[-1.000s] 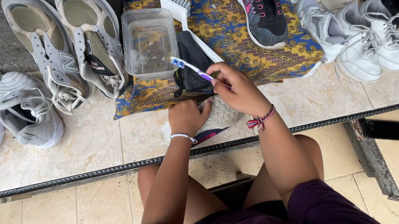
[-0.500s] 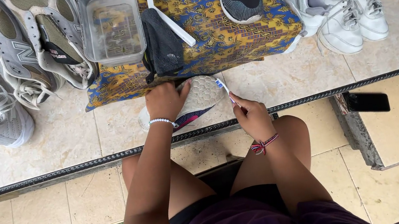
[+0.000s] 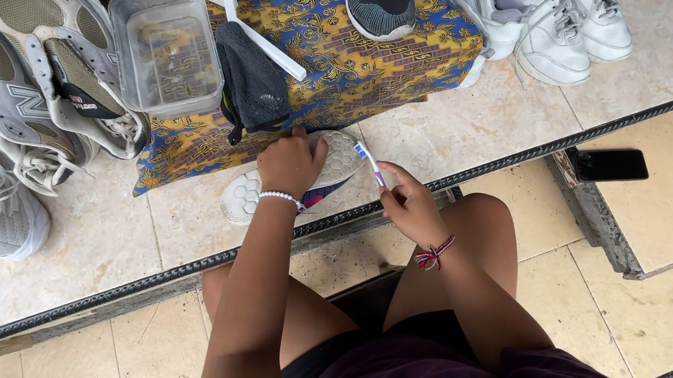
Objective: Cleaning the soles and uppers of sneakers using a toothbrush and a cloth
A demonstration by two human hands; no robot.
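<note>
Left hand [image 3: 291, 164] pressing upturned shoe [image 3: 288, 189], right hand [image 3: 412, 207] holding toothbrush [image 3: 370, 163]

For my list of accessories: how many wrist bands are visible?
2: a white beaded bracelet on the left wrist, a red-and-black cord band on the right wrist; none looks hidden.

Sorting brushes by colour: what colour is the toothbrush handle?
Purple and white toothbrush, held in the right hand; head view.
</note>
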